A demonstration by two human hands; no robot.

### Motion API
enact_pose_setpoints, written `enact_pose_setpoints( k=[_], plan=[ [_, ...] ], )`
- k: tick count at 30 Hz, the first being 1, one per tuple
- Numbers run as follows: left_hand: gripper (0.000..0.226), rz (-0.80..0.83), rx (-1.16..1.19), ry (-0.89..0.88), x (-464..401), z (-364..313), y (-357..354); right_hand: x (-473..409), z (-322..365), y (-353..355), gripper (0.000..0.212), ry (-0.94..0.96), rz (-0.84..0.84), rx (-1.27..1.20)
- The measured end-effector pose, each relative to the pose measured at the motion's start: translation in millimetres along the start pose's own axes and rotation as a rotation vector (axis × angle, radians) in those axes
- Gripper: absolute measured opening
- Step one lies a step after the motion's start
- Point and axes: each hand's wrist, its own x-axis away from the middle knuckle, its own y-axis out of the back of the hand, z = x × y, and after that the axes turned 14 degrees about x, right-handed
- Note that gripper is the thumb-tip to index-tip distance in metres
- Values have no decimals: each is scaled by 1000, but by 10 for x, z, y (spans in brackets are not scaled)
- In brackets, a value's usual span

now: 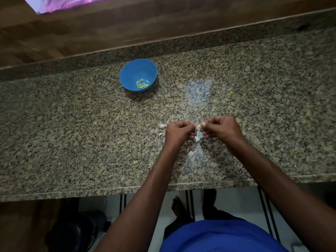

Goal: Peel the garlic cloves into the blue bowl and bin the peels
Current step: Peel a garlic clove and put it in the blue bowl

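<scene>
Granite counter (pixel 72 124) carries the blue bowl (pixel 131 70) well beyond and left of both hands, so the left hand (pixel 179 132) sits nearer it, while both sets of curled fingers pinch one garlic clove (pixel 198 126) between them, the right hand (pixel 222 130) opposite.

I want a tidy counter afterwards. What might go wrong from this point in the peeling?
Peels lie loose near the counter's front edge and may slide to the floor. The blue bowl sits well away from both hands, so the clove pinched between left hand and right hand might drop on the way.
</scene>
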Motion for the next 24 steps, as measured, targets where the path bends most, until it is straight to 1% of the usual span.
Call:
enact_pose_setpoints(
  k=[2,6,9,11,14,18,20,22,24],
  plan=[
    [8,12,66,58,-8,2,10,-24,-8,41,20,-8,61,-26],
    [4,42,130,84,1,-19,65,-64,-25,66,21,-31,139,-103],
    [13,125,152,100,22,-42,92,-93,-18,60,18,-55,172,-154],
    [14,146,160,94,37,-64,100,-104,-2,59,15,-51,195,-160],
    [15,155,147,54,70,-91,120,-98,16,82,11,-22,209,-120],
    [21,177,-42,-101,105,-100,135,-67,45,95,10,18,202,-60],
    [21,166,-96,-155,118,-105,116,-60,52,90,10,19,197,-58],
    [19,144,-61,-171,125,-107,99,-48,50,87,14,18,185,-64],
    [17,126,25,-156,125,-104,85,-27,42,64,16,36,149,-23]
  ],
)
